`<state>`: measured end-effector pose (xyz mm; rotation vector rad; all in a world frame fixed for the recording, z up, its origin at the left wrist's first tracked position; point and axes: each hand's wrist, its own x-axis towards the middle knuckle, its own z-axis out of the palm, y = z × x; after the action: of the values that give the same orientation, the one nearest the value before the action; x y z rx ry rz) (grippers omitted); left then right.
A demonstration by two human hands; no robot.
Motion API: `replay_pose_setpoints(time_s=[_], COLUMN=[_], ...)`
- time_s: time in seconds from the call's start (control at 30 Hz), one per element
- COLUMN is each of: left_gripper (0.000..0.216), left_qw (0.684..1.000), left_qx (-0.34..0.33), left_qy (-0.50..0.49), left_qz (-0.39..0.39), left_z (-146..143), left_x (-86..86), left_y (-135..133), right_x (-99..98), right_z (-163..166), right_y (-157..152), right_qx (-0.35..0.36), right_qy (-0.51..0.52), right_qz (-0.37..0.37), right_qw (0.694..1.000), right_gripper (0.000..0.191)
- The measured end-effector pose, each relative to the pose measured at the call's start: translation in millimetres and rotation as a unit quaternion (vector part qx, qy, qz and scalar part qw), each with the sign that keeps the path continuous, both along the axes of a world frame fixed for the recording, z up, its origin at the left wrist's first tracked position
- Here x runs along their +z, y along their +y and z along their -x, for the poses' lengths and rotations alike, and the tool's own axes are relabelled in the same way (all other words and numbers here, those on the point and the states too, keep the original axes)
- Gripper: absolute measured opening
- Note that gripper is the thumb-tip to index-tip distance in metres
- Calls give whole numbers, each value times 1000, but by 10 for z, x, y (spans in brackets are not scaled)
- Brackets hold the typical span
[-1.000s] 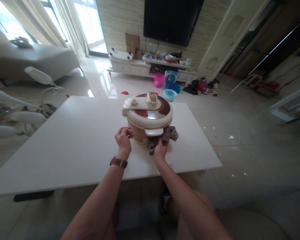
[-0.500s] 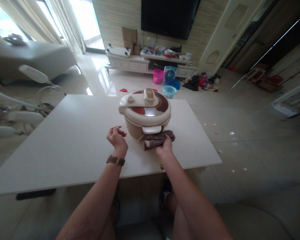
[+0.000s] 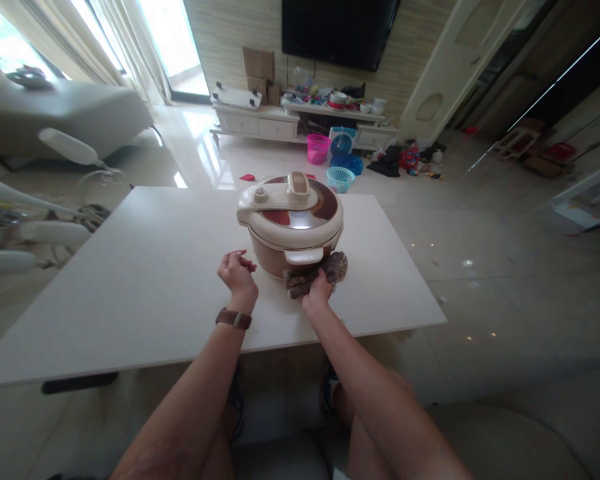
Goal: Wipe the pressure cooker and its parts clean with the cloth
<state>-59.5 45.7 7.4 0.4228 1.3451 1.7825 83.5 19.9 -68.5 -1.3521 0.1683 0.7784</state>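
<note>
A cream and brown electric pressure cooker [image 3: 275,252] stands on the white table [image 3: 145,287], its lid on and a side handle facing me. My right hand [image 3: 319,291] grips a bunched grey-brown cloth [image 3: 337,267] low against the cooker's front, under that handle. The thumb lies over the cloth; the other fingers are hidden. Left of the cooker, my left hand [image 3: 237,272] hovers with its fingers loosely bent and apart, nothing seen in it. A brown watch band [image 3: 234,319] circles the left wrist.
Beyond the table, a pink basket [image 3: 318,149] and a light blue basket [image 3: 340,179] sit on the tiled floor. A low white cabinet [image 3: 280,128] bears bowls and clutter. White lamp-like pieces [image 3: 55,232] stand left of the table.
My right hand has moved slightly left along the cooker's front with the cloth, which is now more bunched and turned. The left hand has hardly shifted; the cooker stays put.
</note>
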Motion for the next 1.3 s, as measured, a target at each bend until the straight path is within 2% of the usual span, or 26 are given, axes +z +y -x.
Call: replay_pose_setpoints(time_s=[0.23,0.5,1.0,1.3], left_gripper=[18,16,17,17], left_qw=[1000,1000,1000,999], left_qx=[-10,-12,-16,-20], left_qy=[-4,-6,-20,-20], left_qz=[2,12,10,16], left_z=[-34,-15,-26,-49], left_x=[-11,0,-5,12], left_y=[-17,-25,-31,-47], right_x=[50,46,-3,41], right_z=[37,5,2,5], right_y=[2,4,-1,-9], right_qx=[-1,6,20,16], right_qy=[44,36,8,15], right_qz=[-38,-14,3,-2], right_qw=[998,999,1000,1000], right_gripper=[45,39,39,40])
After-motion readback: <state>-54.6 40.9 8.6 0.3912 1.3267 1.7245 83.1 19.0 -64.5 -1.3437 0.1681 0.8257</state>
